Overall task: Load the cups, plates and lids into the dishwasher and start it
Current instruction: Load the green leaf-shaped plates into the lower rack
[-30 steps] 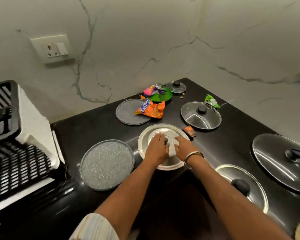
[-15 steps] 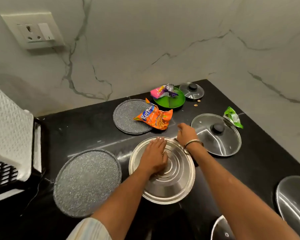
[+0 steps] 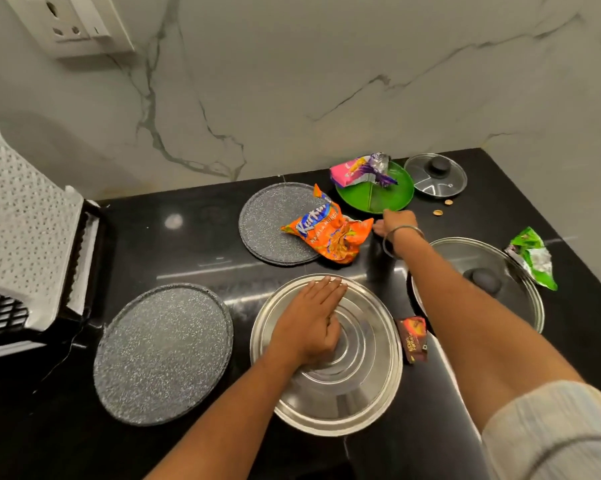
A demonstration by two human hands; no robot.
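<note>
On the black counter, a ridged steel lid (image 3: 361, 393) lies nearest me, and my left hand (image 3: 309, 323) rests flat on it with straight fingers. My right hand (image 3: 396, 221) reaches far forward; its fingertips are at the right corner of a crumpled orange snack wrapper (image 3: 330, 233). Whether they pinch it is hidden. The wrapper lies partly on a grey speckled plate (image 3: 268, 220). A second grey speckled plate (image 3: 160, 355) sits at the near left. Behind is a green plate (image 3: 385, 199) with pink and purple wrappers (image 3: 358, 171), and beside it a small glass lid (image 3: 434, 174). A larger glass lid (image 3: 514, 265) lies under my right forearm.
A white and black dish rack (image 3: 22, 220) stands at the left edge. A green wrapper (image 3: 531, 258) lies at the right, a brown wrapper (image 3: 413, 339) beside the steel lid, and two small coins (image 3: 437, 212) near the green plate. The marble wall carries a socket (image 3: 70, 26).
My right hand left the steel lid and moved forward to the orange wrapper. My left hand stayed on the lid. The view moved closer and to the left.
</note>
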